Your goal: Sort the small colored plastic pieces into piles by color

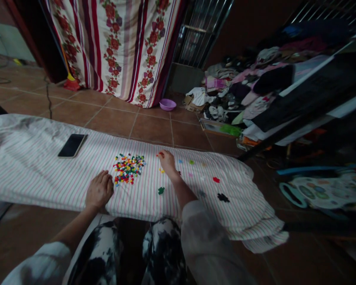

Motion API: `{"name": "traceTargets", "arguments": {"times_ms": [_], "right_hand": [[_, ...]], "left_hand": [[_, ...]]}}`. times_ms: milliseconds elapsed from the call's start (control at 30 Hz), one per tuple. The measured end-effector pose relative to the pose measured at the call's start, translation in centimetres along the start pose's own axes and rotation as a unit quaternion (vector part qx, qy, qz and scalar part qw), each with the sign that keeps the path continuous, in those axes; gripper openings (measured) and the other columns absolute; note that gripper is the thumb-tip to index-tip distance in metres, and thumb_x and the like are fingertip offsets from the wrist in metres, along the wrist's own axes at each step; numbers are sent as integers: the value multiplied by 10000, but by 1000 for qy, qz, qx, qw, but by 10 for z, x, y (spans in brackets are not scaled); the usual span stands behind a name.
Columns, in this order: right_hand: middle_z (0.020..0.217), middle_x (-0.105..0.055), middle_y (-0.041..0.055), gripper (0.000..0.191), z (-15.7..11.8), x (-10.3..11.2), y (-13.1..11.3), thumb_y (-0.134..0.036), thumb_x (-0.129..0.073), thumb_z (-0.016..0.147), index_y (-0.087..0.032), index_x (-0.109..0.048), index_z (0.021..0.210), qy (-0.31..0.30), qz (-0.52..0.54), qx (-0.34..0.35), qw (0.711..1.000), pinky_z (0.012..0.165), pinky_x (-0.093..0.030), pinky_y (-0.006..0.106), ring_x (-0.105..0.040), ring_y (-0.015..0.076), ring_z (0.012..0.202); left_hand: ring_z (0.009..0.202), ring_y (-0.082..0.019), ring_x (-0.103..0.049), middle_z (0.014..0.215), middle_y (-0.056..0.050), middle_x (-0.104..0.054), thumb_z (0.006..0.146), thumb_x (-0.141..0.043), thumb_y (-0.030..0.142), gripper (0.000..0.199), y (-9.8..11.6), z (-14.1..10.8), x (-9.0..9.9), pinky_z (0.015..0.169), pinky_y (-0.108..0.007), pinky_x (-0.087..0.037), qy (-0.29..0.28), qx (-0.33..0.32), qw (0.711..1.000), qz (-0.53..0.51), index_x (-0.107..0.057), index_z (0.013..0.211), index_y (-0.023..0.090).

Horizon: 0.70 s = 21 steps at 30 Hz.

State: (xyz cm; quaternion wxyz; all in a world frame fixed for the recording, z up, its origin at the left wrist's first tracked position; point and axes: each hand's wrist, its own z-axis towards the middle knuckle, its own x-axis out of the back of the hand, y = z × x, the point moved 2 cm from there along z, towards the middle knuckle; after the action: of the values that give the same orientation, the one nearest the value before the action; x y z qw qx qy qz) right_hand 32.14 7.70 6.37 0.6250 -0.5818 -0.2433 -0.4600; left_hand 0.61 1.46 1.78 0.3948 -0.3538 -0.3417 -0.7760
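A pile of small, many-coloured bead-like pieces (129, 168) lies on the striped cloth (101, 136). My left hand (99, 190) rests on the cloth just left of the pile, fingers lying loosely forward and holding nothing visible. Right of the pile, my right hand (167, 161) reaches down with its fingertips pinched at a small orange piece (158, 154). Sorted by colour around that hand are green pieces (161, 190), yellow pieces (161, 171), blue pieces (180, 161), lime pieces (191, 162), red pieces (216, 179) and black pieces (223, 197).
A phone (72, 145) lies on the cloth at the left. Beyond the cloth's far edge are a tiled floor, a purple basin (167, 104), a flowered curtain (115, 47) and a broom (71, 82). Heaped clothes (234, 85) fill the right side.
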Motion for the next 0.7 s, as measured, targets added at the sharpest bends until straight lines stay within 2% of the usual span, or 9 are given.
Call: {"name": "traceTargets", "arguments": {"times_ms": [167, 500, 700], "right_hand": [[1011, -683, 57, 277, 19, 5, 18, -124, -457, 846, -195, -688, 982, -29, -50, -35, 998, 848, -413, 248, -598, 154, 935], [1027, -658, 57, 252, 24, -27, 10, -169, -470, 866, -231, -692, 969, -95, -93, -27, 991, 806, -412, 240, -592, 155, 940], [1043, -632, 72, 285, 20, -33, 12, -130, -442, 867, -225, -670, 1010, -100, -106, -15, 989, 810, -413, 253, -582, 157, 946]], "left_hand": [[1154, -236, -536, 1101, -114, -637, 871, -364, 272, 231, 0, 0, 0, 992, -444, -424, -3, 2, 1000, -2, -559, 973, 201], [1158, -244, -536, 1119, -123, -639, 872, -377, 285, 231, 1, 1, 0, 966, -431, -446, -4, 16, 1000, 0, -571, 962, 196], [1155, -244, -538, 1138, -121, -635, 875, -380, 283, 229, 2, 1, 1, 961, -427, -447, -3, 21, 1000, 10, -573, 960, 193]]}}
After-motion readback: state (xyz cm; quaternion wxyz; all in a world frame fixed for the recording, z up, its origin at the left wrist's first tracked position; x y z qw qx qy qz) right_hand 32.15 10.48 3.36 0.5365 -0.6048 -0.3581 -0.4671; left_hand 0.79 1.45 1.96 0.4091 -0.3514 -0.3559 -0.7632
